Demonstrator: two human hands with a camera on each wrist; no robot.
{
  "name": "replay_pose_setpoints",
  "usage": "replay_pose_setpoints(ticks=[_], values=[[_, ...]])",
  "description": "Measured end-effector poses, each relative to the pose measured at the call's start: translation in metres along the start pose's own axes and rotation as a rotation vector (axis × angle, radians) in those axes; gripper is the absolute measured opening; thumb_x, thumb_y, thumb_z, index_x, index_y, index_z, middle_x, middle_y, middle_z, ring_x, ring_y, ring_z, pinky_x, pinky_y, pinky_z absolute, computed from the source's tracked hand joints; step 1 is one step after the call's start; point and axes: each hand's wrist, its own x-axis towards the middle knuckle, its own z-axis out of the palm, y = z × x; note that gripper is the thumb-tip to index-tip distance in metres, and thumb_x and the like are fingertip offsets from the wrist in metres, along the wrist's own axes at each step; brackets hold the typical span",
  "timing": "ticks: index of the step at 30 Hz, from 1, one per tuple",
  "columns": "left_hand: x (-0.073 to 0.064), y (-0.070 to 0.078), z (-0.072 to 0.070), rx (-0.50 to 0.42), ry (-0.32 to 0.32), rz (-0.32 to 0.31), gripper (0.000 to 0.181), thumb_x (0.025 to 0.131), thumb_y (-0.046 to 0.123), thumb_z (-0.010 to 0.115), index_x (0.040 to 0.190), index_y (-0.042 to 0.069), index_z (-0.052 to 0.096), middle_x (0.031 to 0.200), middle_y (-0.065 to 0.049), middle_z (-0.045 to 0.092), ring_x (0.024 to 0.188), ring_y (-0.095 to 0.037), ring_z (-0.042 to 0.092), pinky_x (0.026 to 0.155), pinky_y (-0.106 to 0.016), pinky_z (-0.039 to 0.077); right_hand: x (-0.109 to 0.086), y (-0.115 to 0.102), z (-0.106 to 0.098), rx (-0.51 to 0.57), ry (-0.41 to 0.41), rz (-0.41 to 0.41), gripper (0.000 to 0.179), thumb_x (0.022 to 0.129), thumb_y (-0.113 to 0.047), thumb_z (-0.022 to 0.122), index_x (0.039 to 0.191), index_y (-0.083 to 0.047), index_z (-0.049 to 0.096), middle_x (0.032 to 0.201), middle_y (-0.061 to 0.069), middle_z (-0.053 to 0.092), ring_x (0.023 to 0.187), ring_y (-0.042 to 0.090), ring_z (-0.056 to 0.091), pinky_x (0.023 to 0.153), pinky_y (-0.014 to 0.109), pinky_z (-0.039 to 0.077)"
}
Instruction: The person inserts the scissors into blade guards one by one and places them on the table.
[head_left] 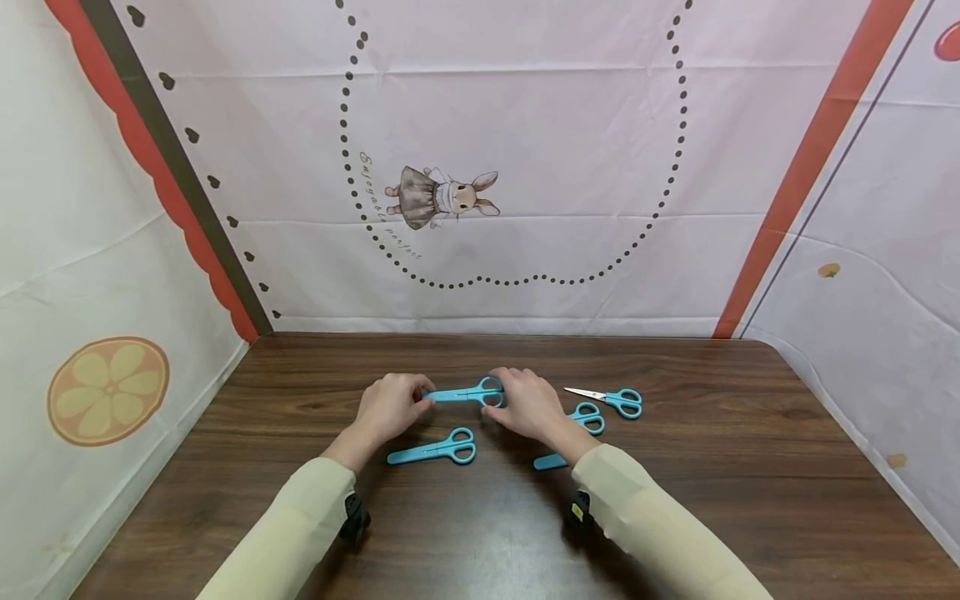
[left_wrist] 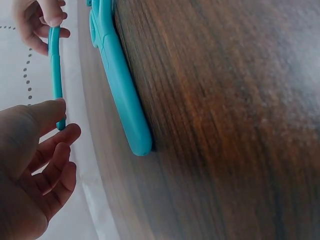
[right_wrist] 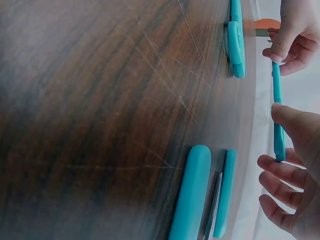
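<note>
My left hand (head_left: 392,406) pinches the tip end of the light-blue blade cover on a pair of scissors (head_left: 457,395). At the other end, my right hand (head_left: 528,404) holds the scissors by the finger loops. In the left wrist view this covered pair (left_wrist: 55,75) hangs level between both hands, above the table. A second covered pair of scissors (head_left: 432,451) lies nearer, below the left hand. Beside the right wrist are blue scissor loops (head_left: 588,418) and a blue cover end (head_left: 551,461); the forearm hides what lies between them.
Scissors with bare metal blades (head_left: 611,401) lie to the right of the right hand. Everything rests on a dark wood-grain table (head_left: 697,467). A printed white cloth (head_left: 570,167) hangs behind the table and along both sides.
</note>
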Motion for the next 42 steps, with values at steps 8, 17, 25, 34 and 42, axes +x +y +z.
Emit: replay_pose_setpoints(ticks=[8,17,25,34,42], values=[[0.004,0.001,0.0,0.016,-0.025,-0.032,0.014,0.084,0.025,0.068,0.096,0.019,0.07,0.066,0.007,0.055,0.05,-0.01,0.045,0.044,-0.026,0.035,0.002,0.001,0.005,0.009,-0.017,0.013,0.054,0.081,-0.043,0.067,0.123,-0.012,0.054,0.109,0.005,0.063,0.09,0.023,0.06,0.069,0.036,0.05],[0.011,-0.003,0.002,0.038,-0.051,-0.049,0.015,0.083,0.027,0.068,0.095,0.019,0.07,0.067,0.007,0.056,0.052,-0.01,0.047,0.045,-0.026,0.036,0.005,0.0,0.007,-0.001,-0.051,0.035,0.055,0.081,-0.045,0.066,0.123,-0.012,0.054,0.114,0.006,0.062,0.098,0.025,0.059,0.078,0.039,0.049],[0.013,-0.004,0.001,0.043,-0.111,-0.079,0.015,0.083,0.028,0.068,0.096,0.02,0.069,0.07,0.007,0.057,0.054,-0.01,0.048,0.046,-0.027,0.038,0.008,-0.003,0.005,-0.012,-0.094,0.04,0.054,0.081,-0.044,0.066,0.123,-0.012,0.054,0.117,0.008,0.059,0.103,0.026,0.057,0.08,0.041,0.048],[0.014,-0.005,0.0,0.072,-0.168,-0.083,0.015,0.083,0.028,0.069,0.095,0.02,0.069,0.076,0.007,0.06,0.06,-0.009,0.052,0.051,-0.028,0.041,0.01,-0.006,0.008,-0.014,-0.131,0.031,0.055,0.081,-0.045,0.065,0.123,-0.011,0.054,0.116,0.01,0.058,0.103,0.028,0.056,0.08,0.042,0.047],[0.014,-0.006,0.0,0.093,-0.189,-0.087,0.015,0.082,0.028,0.069,0.095,0.02,0.068,0.079,0.007,0.062,0.063,-0.01,0.054,0.054,-0.029,0.043,0.009,-0.009,0.009,-0.032,-0.161,0.035,0.056,0.081,-0.046,0.065,0.122,-0.01,0.054,0.116,0.011,0.058,0.104,0.03,0.055,0.083,0.046,0.045]])
